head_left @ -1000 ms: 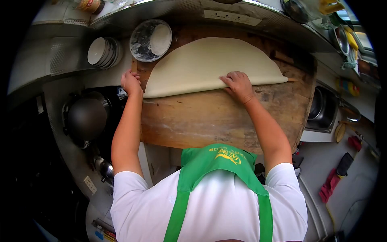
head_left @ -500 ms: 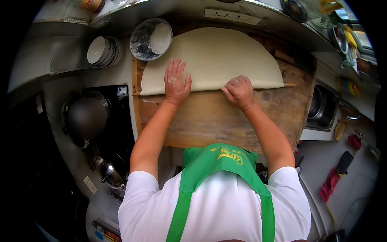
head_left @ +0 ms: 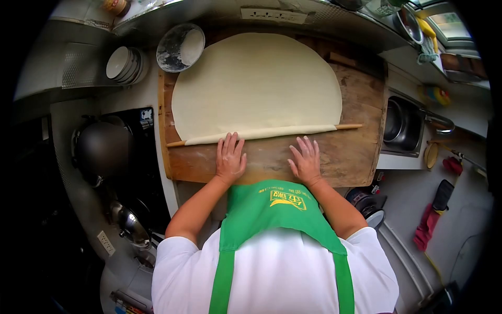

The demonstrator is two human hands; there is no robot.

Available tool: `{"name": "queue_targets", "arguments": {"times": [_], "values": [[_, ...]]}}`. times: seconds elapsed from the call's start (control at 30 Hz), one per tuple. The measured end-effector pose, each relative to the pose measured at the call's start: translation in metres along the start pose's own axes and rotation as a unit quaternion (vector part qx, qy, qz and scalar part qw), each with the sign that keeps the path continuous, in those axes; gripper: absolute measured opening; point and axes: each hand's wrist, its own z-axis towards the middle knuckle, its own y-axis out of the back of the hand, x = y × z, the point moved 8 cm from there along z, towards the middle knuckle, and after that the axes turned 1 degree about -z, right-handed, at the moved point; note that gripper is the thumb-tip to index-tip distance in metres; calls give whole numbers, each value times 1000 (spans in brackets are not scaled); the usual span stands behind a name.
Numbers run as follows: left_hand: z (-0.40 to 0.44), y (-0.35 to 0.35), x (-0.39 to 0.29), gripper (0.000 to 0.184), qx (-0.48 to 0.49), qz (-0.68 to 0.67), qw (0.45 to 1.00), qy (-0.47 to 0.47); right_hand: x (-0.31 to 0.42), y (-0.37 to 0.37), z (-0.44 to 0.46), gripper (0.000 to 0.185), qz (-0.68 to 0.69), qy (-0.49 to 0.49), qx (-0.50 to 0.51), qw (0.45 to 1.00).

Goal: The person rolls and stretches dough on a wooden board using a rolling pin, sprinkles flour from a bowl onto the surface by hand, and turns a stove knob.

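The dough (head_left: 256, 78) lies as a broad sheet on the wooden counter (head_left: 362, 102), its near edge wrapped around the pin (head_left: 349, 126), whose bare ends stick out at both sides. Your left hand (head_left: 230, 159) is flat and loosely spread, fingertips at the near side of the roll, gripping nothing. Your right hand (head_left: 305, 159) is also spread, palm down, just short of the roll; whether it rests on the wood or floats above it, you cannot tell from this view. To roll well, you probably want both hands on the wrap together, evenly set either side of the middle, so the sheet turns at one rate. The pin sits slightly askew, its left end nearer you than its right, so it seems wise to square it with the sheet before you add pressure. Press lightly with flat fingers and palms rather than pinching, since a soft sheet like this could crease or thin under one hard spot. Mind the bowl (head_left: 168, 53) by the far left edge of the sheet: the flour (head_left: 192, 46) in it looks handy for a dusting if the layers begin to stick
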Motion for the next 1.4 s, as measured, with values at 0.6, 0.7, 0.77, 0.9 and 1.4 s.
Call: {"name": "queue_targets", "arguments": {"times": [0.6,0.7,0.77,0.9,1.4], "values": [[-86,-34,-36,75,-56,29,996,70,-49,-18,-96,69,-41,-79,-20,996],[-81,-24,-42,77,-84,21,996,31,-64,-3,-117,66,1,-52,-65,997],[-63,-18,-45,79,-100,28,995,5,-81,8,-98,64,10,-76,-89,993],[-57,-34,-33,83,-96,62,988,106,-107,6,-97,59,-72,-81,-66,992],[-160,5,-104,72,-237,45,969,61,-93,36,-193,28,37,87,-68,993]]}}
